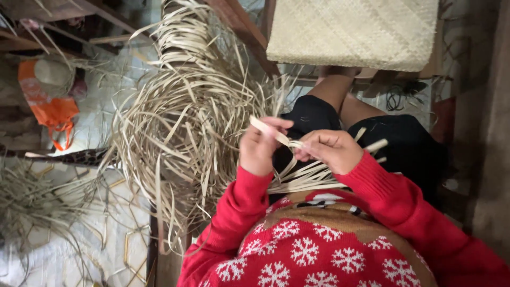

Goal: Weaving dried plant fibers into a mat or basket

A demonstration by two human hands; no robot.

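— Red sweater [319, 250] with white snowflakes fills the view at six o'clock, closest to the lens. What comes after it, going down in size?

— At ten o'clock from the hands, a great loose heap of pale dried strips [186, 122] spills down over the floor. At one o'clock lies a finished woven mat [353, 32] on a wooden frame. An orange bag [50, 109] sits far out at nine o'clock. Then the black shorts [404, 143] under the hands, and a small bundle of strips [305, 178] across the lap.

— And the hands?

— Both are closed on one flat strip [273, 133], held at the centre above the lap. The left hand [260, 146] pinches its upper end between thumb and fingers; the right hand [332, 149] nips it just beside, fingers curled tight.

— What might go wrong?

— My guess: the strip looks dry and thin, so a sharp bend between the two pinches could crack or split it. The bundle lies loose on the lap, and a shift of the knees could slide it off into the heap, where the sorted pieces would get lost.
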